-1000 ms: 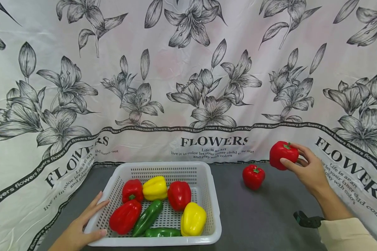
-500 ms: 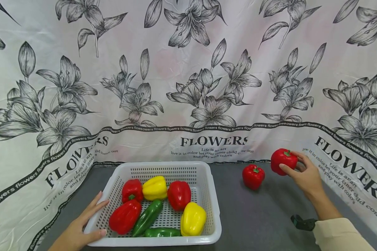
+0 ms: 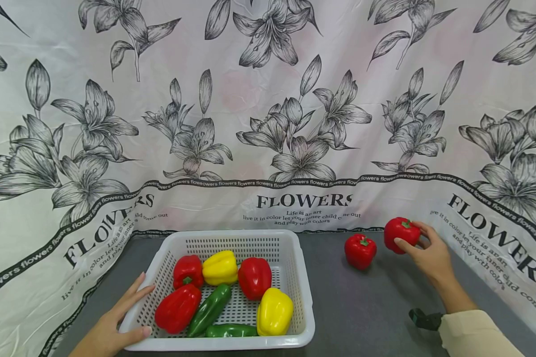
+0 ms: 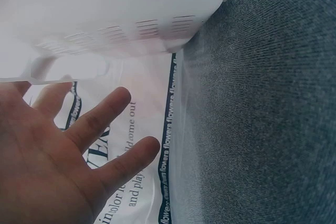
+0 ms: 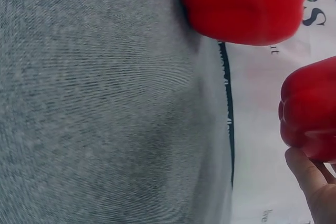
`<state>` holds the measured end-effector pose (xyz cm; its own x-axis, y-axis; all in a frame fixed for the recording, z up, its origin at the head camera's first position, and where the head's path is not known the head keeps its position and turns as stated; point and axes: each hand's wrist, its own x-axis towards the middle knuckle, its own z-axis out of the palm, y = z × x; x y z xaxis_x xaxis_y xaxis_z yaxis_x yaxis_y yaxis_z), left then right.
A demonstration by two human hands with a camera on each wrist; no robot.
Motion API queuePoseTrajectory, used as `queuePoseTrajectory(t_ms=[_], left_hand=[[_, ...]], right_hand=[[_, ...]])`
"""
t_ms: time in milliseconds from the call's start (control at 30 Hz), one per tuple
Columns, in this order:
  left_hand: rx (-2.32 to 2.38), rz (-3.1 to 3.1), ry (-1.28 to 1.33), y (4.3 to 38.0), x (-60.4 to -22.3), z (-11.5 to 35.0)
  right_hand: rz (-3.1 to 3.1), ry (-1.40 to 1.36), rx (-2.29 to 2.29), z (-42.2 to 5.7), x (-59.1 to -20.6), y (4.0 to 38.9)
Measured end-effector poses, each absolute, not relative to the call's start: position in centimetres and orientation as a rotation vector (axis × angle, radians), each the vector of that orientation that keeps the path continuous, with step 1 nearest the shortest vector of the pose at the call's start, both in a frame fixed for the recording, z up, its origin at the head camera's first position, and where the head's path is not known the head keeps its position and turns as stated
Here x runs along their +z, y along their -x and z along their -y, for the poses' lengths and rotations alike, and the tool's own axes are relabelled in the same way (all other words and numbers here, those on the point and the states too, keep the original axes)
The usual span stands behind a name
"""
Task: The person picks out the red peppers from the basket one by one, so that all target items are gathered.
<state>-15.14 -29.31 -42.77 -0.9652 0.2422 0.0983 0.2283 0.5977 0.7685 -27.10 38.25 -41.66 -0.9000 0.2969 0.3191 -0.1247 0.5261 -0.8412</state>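
Note:
My right hand (image 3: 432, 252) holds a red bell pepper (image 3: 401, 235) by its right side, thumb in front and fingers behind. In the right wrist view this pepper (image 5: 312, 109) is above the grey tabletop. Just left of it, a second red bell pepper (image 3: 360, 252) stands on the table, green stem up. At the left end of the white basket (image 3: 305, 297), my left hand (image 3: 111, 322) rests against the rim with fingers spread. The left wrist view shows the left hand's straight fingers (image 4: 128, 163) beside the basket wall (image 4: 131, 3).
Inside the basket lie three red bell peppers (image 3: 254, 278), two yellow bell peppers (image 3: 274, 312) and two long green peppers (image 3: 211, 310). A white flower-printed cloth (image 3: 303, 213) hangs behind the grey table (image 3: 353, 317). A dark device (image 3: 425, 320) is on the right wrist.
My right hand has lowered the red bell pepper toward the table, close to the standing one. My left hand and the basket stay where they were.

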Motion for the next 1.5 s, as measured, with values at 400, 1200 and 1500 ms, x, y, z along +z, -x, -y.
queuePoseTrajectory(t_ms=[400, 1200, 1500], left_hand=[[1.369, -2.784, -0.397, 15.0, -42.8, 29.2], [1.317, -2.818, -0.428, 15.1, -42.9, 29.3], [1.363, -2.769, -0.416, 15.2, -42.8, 29.3]], right_hand=[[2.420, 0.182, 1.296, -38.0, -43.1, 27.5], [2.525, 0.304, 1.285, -38.5, -45.1, 27.5], [2.546, 0.333, 1.277, -38.7, -45.1, 27.6]])
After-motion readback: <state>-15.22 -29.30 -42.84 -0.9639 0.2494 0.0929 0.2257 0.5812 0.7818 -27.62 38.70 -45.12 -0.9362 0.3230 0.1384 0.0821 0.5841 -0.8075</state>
